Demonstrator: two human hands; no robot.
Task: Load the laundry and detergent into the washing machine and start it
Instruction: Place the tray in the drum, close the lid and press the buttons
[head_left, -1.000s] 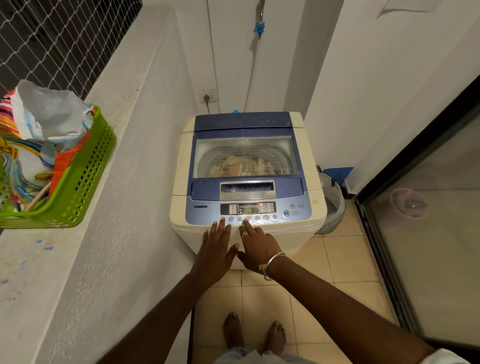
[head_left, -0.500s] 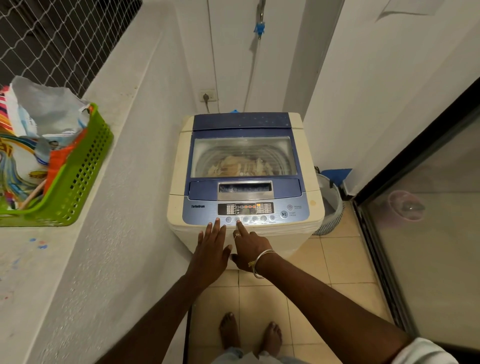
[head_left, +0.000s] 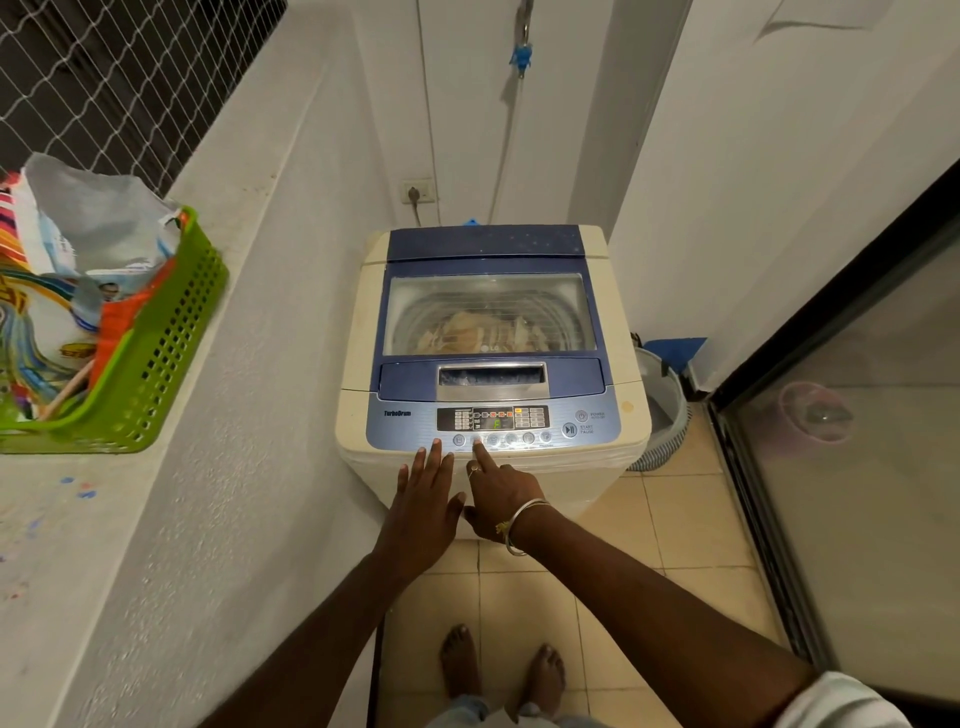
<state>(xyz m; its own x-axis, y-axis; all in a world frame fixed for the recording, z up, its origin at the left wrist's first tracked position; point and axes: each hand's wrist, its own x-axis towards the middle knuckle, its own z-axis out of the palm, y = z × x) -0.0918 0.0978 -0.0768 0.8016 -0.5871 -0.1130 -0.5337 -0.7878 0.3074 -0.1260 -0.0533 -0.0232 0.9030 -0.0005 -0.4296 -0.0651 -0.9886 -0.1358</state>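
Right now the washing machine (head_left: 493, 374) stands in the corner w/ its lid (head_left: 488, 291) down. The laundry (head_left: 480, 332) shows pale thru the clear window, inside the drum. The control panel (head_left: 493, 423) at the front is lit, w/ a green digit on the display.

Right hand (head_left: 501, 493): index finger (head_left: 479, 457) straight, tip on the 2nd button from the left in the row under the display. Its other fingers are curled under & hold nothing. There's a bangle (head_left: 519, 527) at the wrist.

Left hand (head_left: 423, 506) is just beside it, flat on the machine's front edge, fingers straight & pressed together, thumb out.

A green basket (head_left: 156, 374) w/ printed bags (head_left: 78, 234) sits on the ledge (head_left: 78, 519) to the left, well apart from the machine. A grey bucket (head_left: 667, 400) stands just right of it.
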